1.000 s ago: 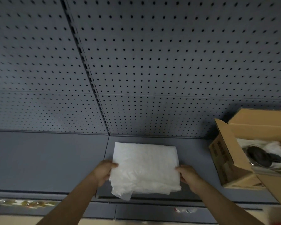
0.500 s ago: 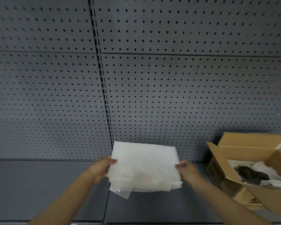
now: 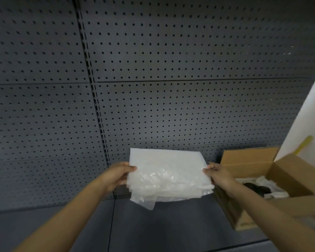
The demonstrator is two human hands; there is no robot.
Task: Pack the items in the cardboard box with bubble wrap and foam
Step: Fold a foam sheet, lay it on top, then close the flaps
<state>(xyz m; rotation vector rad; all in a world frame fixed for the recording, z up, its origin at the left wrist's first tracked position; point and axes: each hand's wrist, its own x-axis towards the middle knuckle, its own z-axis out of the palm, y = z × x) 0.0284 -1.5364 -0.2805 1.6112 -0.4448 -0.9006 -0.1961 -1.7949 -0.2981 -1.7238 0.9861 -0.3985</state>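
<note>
Two hands (image 3: 116, 176) (image 3: 219, 174) grip one, perhaps layered, bubble wrap (image 3: 166, 176) beside one cardboard box (image 3: 247, 160)

Not much to see of the person tbh, just two bare forearms coming in from the bottom. No sleeves in view, and no watch, rings or gloves on the left hand (image 3: 115, 176) or the right hand (image 3: 219, 174). Fingernails look short and plain.

Box (image 3: 244, 221) print blurred — no readable text.
</note>
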